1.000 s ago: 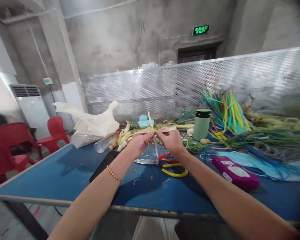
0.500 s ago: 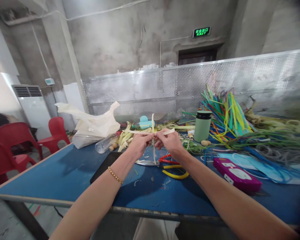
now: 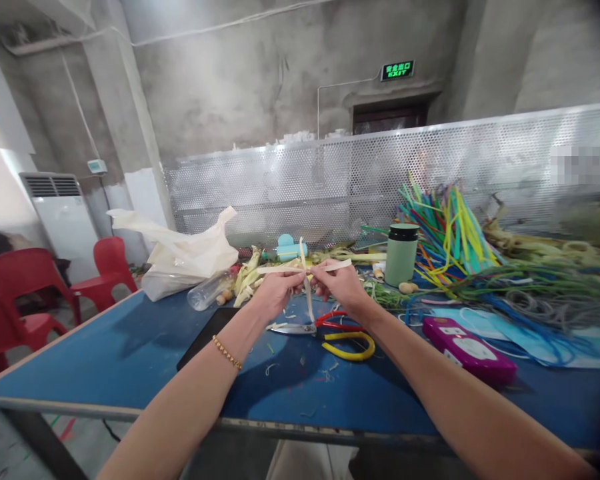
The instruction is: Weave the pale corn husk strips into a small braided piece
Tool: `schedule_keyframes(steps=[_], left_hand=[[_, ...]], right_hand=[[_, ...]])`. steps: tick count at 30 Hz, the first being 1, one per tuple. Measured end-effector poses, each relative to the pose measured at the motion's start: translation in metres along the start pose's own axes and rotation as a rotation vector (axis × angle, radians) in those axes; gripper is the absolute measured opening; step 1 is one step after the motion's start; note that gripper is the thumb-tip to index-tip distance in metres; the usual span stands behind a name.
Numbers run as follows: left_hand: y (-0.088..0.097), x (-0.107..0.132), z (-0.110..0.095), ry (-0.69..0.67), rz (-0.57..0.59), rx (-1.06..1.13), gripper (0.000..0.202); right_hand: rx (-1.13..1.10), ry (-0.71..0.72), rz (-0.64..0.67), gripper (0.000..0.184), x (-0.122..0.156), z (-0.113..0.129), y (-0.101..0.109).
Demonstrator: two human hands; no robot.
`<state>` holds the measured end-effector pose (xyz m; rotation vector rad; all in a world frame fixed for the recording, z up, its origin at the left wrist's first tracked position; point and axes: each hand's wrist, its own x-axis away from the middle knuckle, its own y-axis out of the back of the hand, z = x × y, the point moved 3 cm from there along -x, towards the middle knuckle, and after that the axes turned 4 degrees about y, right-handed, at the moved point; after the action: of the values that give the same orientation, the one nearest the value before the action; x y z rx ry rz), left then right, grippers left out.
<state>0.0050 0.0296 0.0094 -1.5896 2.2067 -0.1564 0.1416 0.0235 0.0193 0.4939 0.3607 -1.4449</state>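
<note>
Pale, flat plant-fibre strips (image 3: pixel 338 265) form a cross between my hands, one strip lying sideways and another running up and down. My left hand (image 3: pixel 279 291) pinches the cross near its middle from the left. From the right, my right hand (image 3: pixel 341 285) pinches it close beside the left fingertips. The exact crossing point is partly hidden by my fingers. Below the hands lies a pair of scissors (image 3: pixel 349 347) with red and yellow handles, its blades pointing left on the blue table (image 3: pixel 145 363). A dark flat object (image 3: pixel 205 333) lies partly behind my left forearm.
Behind my hands lie loose pale husks (image 3: pixel 250 280), a clear bottle (image 3: pixel 204 295) and a whitish plastic bag (image 3: pixel 195 250). To the right stand a green canister (image 3: pixel 401 257), a purple box (image 3: pixel 467 352) and colourful strips (image 3: pixel 455 227). Red chairs (image 3: pixel 111 267) are at the left.
The view has shifted slightly. Both hands stay pinched on the strips, and the upright strip now leans a little, its top to the left and its lower end to the right.
</note>
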Motion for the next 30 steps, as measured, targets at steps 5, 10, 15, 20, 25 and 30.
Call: schedule_keyframes(steps=[5, 10, 15, 20, 25, 30], left_hand=[[0.003, -0.001, 0.0, -0.008, -0.004, -0.051, 0.017], [0.0, 0.005, -0.001, -0.042, 0.068, -0.354, 0.016], [-0.004, 0.009, -0.002, -0.06, 0.095, -0.435, 0.017], [0.0, 0.006, 0.0, -0.066, 0.068, -0.421, 0.036], [0.005, 0.003, 0.004, -0.075, 0.008, -0.471, 0.037], [0.001, 0.004, 0.004, -0.079, 0.058, -0.488, 0.036]], right_hand=[[-0.017, 0.029, -0.231, 0.039, -0.01, 0.005, 0.023], [0.174, 0.039, 0.018, 0.036, -0.014, 0.009, 0.033], [0.168, 0.113, 0.193, 0.025, -0.009, 0.009, 0.022], [0.143, 0.11, 0.157, 0.024, -0.006, 0.01, 0.015], [0.159, 0.113, 0.161, 0.025, -0.006, 0.008, 0.012], [0.179, 0.109, 0.097, 0.022, -0.008, 0.003, 0.012]])
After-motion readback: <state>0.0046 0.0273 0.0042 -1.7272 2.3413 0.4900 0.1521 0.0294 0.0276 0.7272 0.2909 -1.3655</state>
